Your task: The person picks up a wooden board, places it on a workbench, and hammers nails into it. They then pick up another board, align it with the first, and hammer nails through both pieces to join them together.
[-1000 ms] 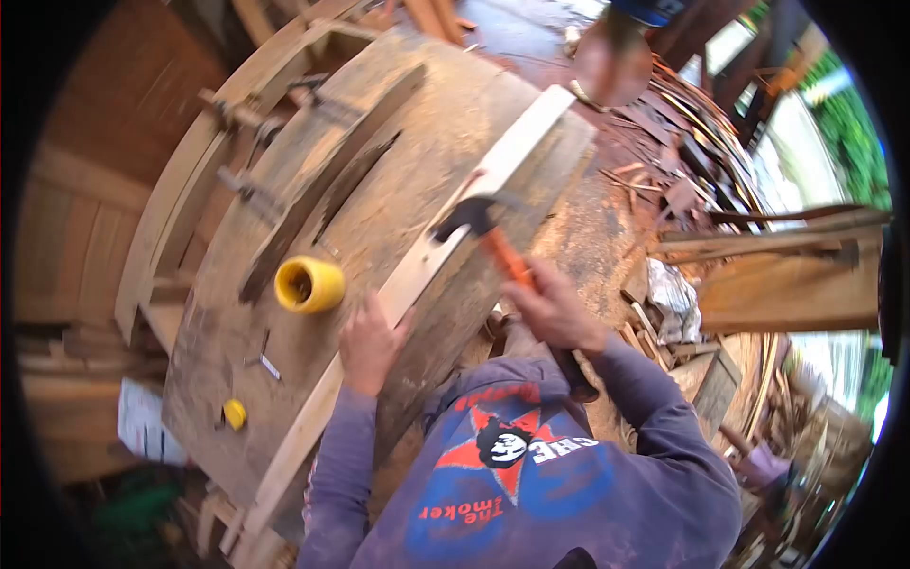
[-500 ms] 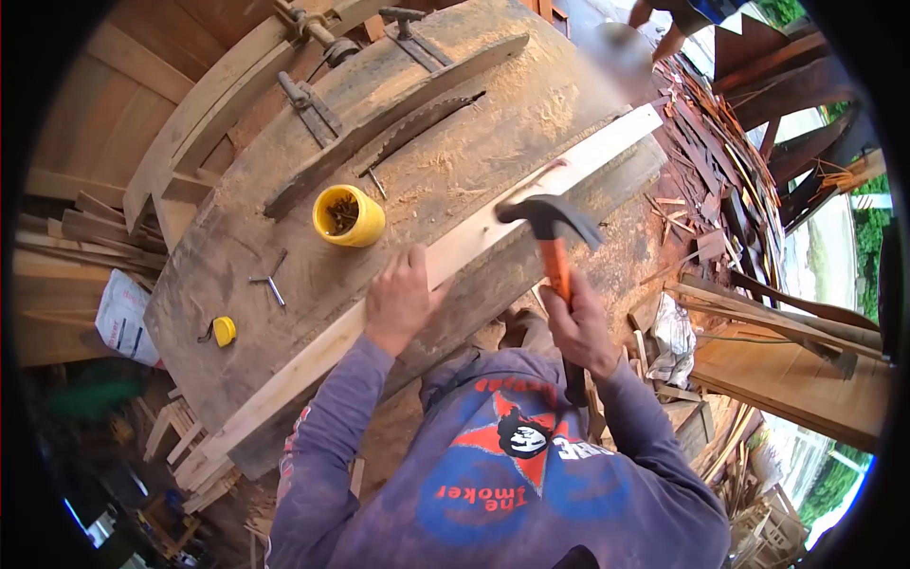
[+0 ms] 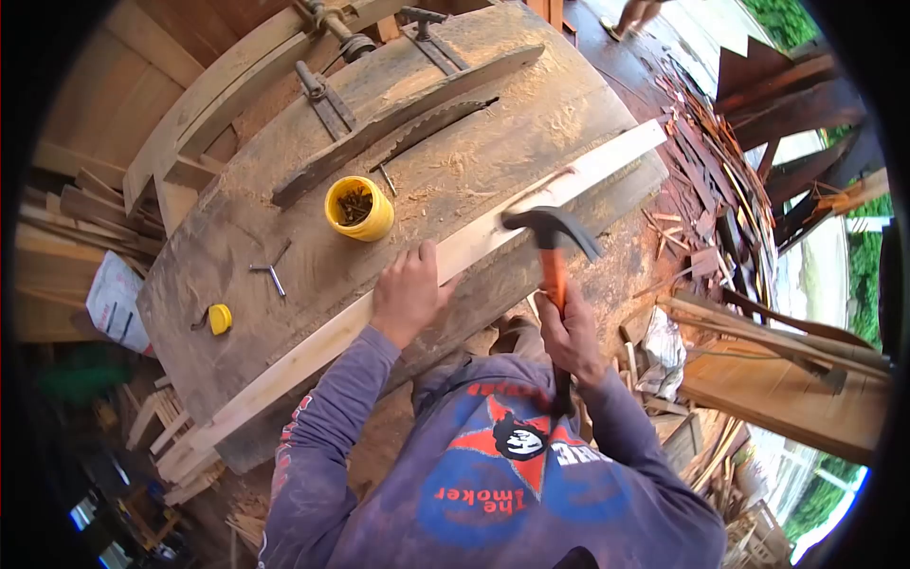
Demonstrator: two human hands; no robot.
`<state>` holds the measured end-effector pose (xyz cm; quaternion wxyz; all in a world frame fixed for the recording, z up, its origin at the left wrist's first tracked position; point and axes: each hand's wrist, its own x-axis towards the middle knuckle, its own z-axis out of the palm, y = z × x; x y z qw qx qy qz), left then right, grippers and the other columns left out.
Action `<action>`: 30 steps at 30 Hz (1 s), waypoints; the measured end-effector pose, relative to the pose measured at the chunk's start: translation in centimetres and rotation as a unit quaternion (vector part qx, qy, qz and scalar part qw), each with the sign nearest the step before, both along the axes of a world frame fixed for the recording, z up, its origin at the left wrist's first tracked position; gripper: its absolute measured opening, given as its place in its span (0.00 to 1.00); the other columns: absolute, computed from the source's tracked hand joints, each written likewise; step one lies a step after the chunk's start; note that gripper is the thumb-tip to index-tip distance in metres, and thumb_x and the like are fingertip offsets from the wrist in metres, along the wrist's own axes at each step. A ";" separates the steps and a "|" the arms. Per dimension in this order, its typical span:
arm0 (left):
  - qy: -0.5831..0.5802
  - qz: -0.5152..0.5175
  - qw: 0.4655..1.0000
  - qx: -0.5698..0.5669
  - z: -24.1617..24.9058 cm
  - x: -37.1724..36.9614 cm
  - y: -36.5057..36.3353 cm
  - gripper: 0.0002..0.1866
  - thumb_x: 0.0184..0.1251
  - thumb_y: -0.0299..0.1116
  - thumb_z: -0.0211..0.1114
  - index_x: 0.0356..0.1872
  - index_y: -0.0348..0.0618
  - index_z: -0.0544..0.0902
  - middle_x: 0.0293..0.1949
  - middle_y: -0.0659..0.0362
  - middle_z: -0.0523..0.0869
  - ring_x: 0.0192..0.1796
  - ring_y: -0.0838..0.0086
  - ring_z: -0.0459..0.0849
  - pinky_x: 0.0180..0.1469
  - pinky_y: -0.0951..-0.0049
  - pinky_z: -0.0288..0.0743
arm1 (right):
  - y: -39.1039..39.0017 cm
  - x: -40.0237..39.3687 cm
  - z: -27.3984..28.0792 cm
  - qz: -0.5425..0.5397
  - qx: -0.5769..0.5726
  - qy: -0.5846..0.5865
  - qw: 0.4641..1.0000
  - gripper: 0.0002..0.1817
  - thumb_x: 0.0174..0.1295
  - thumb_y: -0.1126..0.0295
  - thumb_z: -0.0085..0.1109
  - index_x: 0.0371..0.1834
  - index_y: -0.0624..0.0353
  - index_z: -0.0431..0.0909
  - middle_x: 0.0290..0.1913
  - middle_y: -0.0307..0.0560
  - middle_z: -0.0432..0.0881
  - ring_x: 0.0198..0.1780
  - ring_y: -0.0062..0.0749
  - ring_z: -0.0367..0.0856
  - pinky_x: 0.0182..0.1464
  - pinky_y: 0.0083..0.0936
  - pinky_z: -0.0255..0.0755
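A long pale board [image 3: 313, 352] runs diagonally along the near edge of the wooden workbench [image 3: 227, 256]. My left hand [image 3: 408, 294] is wrapped over the board near its middle. In my right hand [image 3: 572, 337] is a hammer [image 3: 552, 270] with an orange and black handle, its dark head close to the board's upper face. Whether the head touches the wood cannot be made out. Beyond the board stands a yellow container [image 3: 366, 220] holding many small brownish pieces, probably nails or screws.
Farther across the bench lie a curved dark plank [image 3: 408, 119], a toothed blade [image 3: 431, 131] and metal clamps [image 3: 327, 100]. A yellow lid [image 3: 220, 320] and a small metal tool [image 3: 275, 277] are on the left. Scrap wood [image 3: 706, 180] covers the right ground; another person's foot [image 3: 611, 30] shows at the top.
The view has shifted slightly. My right hand and the hammer have moved a little, with the hammer head nearer the board. Of the other person, only lower limbs now show.
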<state>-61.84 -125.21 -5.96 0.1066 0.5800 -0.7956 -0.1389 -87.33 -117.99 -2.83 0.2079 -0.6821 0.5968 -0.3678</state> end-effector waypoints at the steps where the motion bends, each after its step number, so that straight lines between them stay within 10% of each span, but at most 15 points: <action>1: -0.020 0.007 0.999 0.024 0.0 0.3 -0.2 0.26 0.61 0.50 0.73 0.45 0.39 0.74 0.38 0.48 0.86 0.42 0.53 0.88 0.39 0.54 0.83 | 0.0 0.6 -1.2 -0.013 0.038 -0.112 0.993 0.08 0.76 0.76 0.48 0.53 0.60 0.74 0.29 0.34 0.74 0.27 0.17 0.74 0.27 0.14 0.69; 6: 0.019 -0.003 0.999 -0.039 -0.1 0.4 -0.4 0.25 0.62 0.50 0.72 0.45 0.39 0.74 0.36 0.48 0.86 0.41 0.53 0.89 0.38 0.54 0.83 | -2.5 -3.3 10.6 -0.123 -0.074 -0.293 0.945 0.07 0.77 0.72 0.51 0.53 0.61 0.70 0.24 0.31 0.68 0.17 0.11 0.62 0.17 0.13 0.55; 12: 0.023 0.001 1.000 -0.012 -0.2 0.5 0.0 0.24 0.62 0.49 0.72 0.43 0.40 0.74 0.36 0.47 0.86 0.41 0.53 0.89 0.38 0.55 0.83 | -1.0 -3.4 12.2 0.000 -0.300 -0.386 0.872 0.11 0.77 0.68 0.52 0.56 0.59 0.72 0.25 0.36 0.74 0.20 0.18 0.72 0.22 0.18 0.72; 15: 0.029 -0.002 0.999 -0.025 -0.1 0.6 -0.6 0.24 0.62 0.48 0.72 0.43 0.39 0.74 0.37 0.48 0.86 0.41 0.54 0.89 0.39 0.55 0.84 | 0.3 1.5 2.7 0.022 0.161 0.103 0.981 0.08 0.75 0.67 0.55 0.48 0.60 0.77 0.36 0.57 0.85 0.38 0.35 0.85 0.36 0.37 0.76; 18: 0.026 0.001 0.999 -0.024 -0.2 0.7 -1.1 0.24 0.63 0.48 0.71 0.45 0.39 0.74 0.37 0.48 0.87 0.41 0.54 0.89 0.41 0.56 0.84 | -0.4 0.7 1.7 -0.087 0.095 -0.037 0.991 0.09 0.74 0.67 0.57 0.45 0.64 0.76 0.29 0.58 0.77 0.28 0.38 0.77 0.31 0.37 0.70; 23: 0.034 0.003 0.999 -0.029 -0.1 0.7 0.3 0.24 0.64 0.48 0.70 0.46 0.39 0.73 0.38 0.49 0.87 0.44 0.55 0.88 0.44 0.56 0.84 | -1.7 -2.4 14.2 -0.141 -0.131 -0.190 0.963 0.09 0.77 0.67 0.55 0.52 0.60 0.75 0.24 0.32 0.69 0.19 0.13 0.64 0.20 0.15 0.58; 27: 0.030 -0.003 0.999 -0.010 0.1 1.0 0.2 0.24 0.63 0.47 0.72 0.46 0.40 0.74 0.40 0.50 0.87 0.45 0.58 0.88 0.44 0.59 0.83 | -2.0 1.0 22.7 -0.224 -0.390 -0.112 0.886 0.24 0.82 0.51 0.41 0.51 0.64 0.73 0.18 0.32 0.60 0.15 0.16 0.60 0.17 0.16 0.58; 30: 0.026 -0.007 1.000 0.000 0.1 0.9 0.4 0.24 0.62 0.47 0.72 0.47 0.40 0.74 0.42 0.51 0.87 0.47 0.60 0.88 0.45 0.60 0.83 | -1.4 -1.0 15.2 0.024 -0.389 -0.151 0.908 0.20 0.81 0.57 0.42 0.46 0.59 0.81 0.27 0.40 0.77 0.22 0.23 0.73 0.27 0.19 0.70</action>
